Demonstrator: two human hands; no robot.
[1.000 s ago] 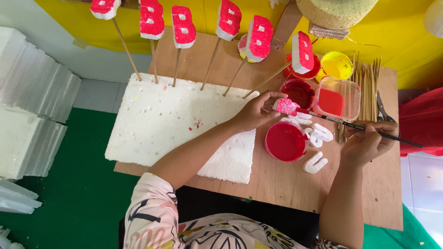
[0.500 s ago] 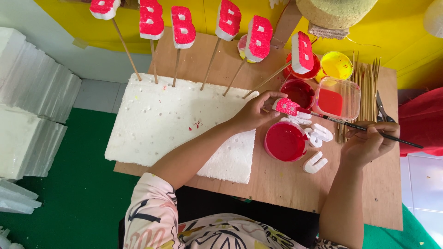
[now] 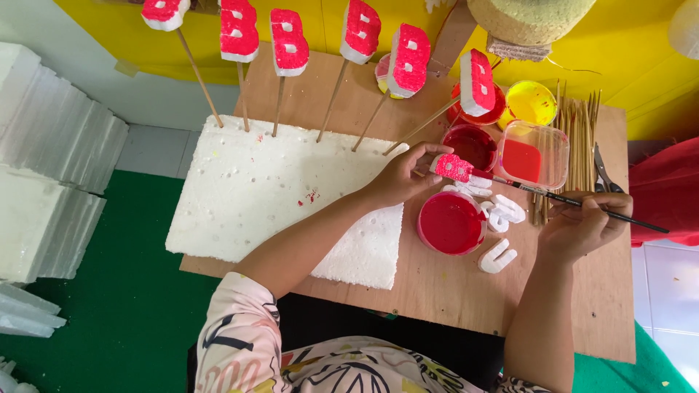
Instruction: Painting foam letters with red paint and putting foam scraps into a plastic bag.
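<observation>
Left hand: the left hand [image 3: 399, 177] is curled, fingers pinched on a small foam letter [image 3: 453, 167] with its face painted red, held just above the table between the foam slab and the paint pots.
Right hand: the right hand [image 3: 582, 227] is closed around a thin black paintbrush [image 3: 575, 201], gripping its shaft near the right edge of the table.
Brush: it lies nearly level, its tip reaching left to touch the held foam letter.
Red paint pot: a round red paint pot [image 3: 451, 222] stands directly below the held letter, at the middle of the table.
Unpainted letters: white foam letters [image 3: 498, 256] lie just right of the red pot, touching the table.
Foam slab: a white foam slab [image 3: 269, 196] covers the left part of the table, overhanging its near edge.
Finished letters: red-painted letters on sticks [image 3: 290, 42] stand stuck along the slab's far edge.
Other pots: a clear tub of red paint [image 3: 535, 154] and a yellow paint pot [image 3: 530, 103] sit toward the far right corner.
Skewers: a bundle of bamboo skewers [image 3: 579, 138] lies beside the tub, near the right edge.
Table: the wooden table [image 3: 451, 291] carries all of this.
</observation>
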